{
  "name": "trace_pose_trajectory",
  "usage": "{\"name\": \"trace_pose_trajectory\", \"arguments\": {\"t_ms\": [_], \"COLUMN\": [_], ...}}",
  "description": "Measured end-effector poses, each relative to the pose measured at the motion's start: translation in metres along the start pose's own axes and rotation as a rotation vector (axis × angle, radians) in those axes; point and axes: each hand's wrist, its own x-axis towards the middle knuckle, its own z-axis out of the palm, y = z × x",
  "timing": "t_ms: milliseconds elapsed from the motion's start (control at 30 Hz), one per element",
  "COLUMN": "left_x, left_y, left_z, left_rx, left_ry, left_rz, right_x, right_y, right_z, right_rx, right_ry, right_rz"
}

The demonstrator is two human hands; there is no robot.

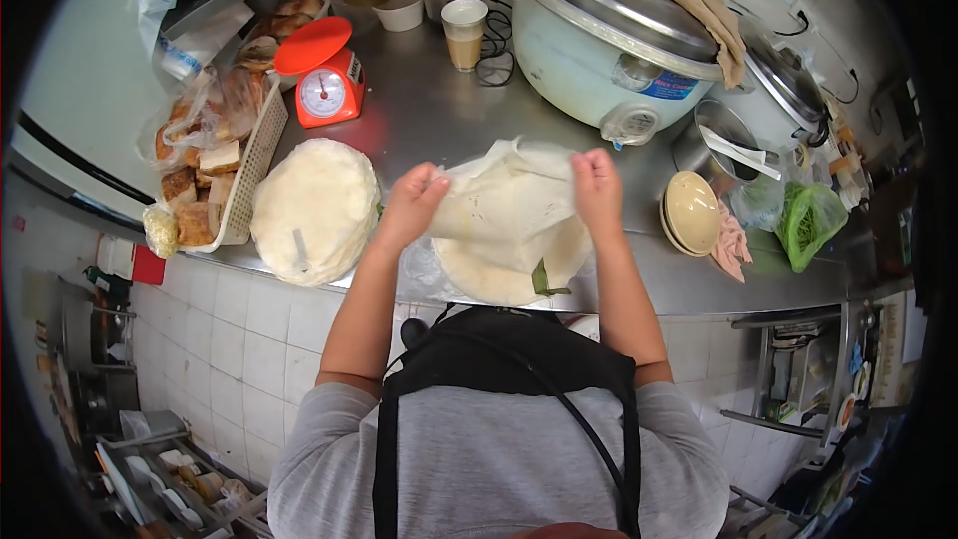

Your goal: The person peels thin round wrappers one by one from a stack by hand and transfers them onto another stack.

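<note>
My left hand (413,202) and my right hand (596,190) are both closed on the upper edge of a thin, pale, translucent sheet (509,198). The sheet is stretched between them and hangs over a flat round of white dough (499,274) at the counter's front edge. A green leaf strip (543,279) lies on the lower right of that round. Left of my left hand sits a stack of flat white rounds (315,208), with a small grey strip on top.
A red scale (327,80), a white basket of bread (254,155) and a cup (464,40) stand on the steel counter (399,80). A large rice cooker (599,50) is behind my right hand. Beige bowls (691,210), a pink cloth (731,245) and a green bag (806,225) lie right.
</note>
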Motion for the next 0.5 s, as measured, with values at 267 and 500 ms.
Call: {"name": "trace_pose_trajectory", "arguments": {"t_ms": [267,500], "left_x": [-0.001,0.027], "left_y": [-0.010,0.007], "left_z": [0.023,0.076], "left_rx": [0.220,0.362], "left_ry": [-0.236,0.077], "left_rz": [-0.065,0.062], "right_x": [-0.012,-0.032], "right_y": [-0.029,-0.043], "right_z": [0.008,0.017], "right_rx": [0.001,0.124], "right_ry": [-0.229,-0.341], "right_rz": [-0.179,-0.075]}}
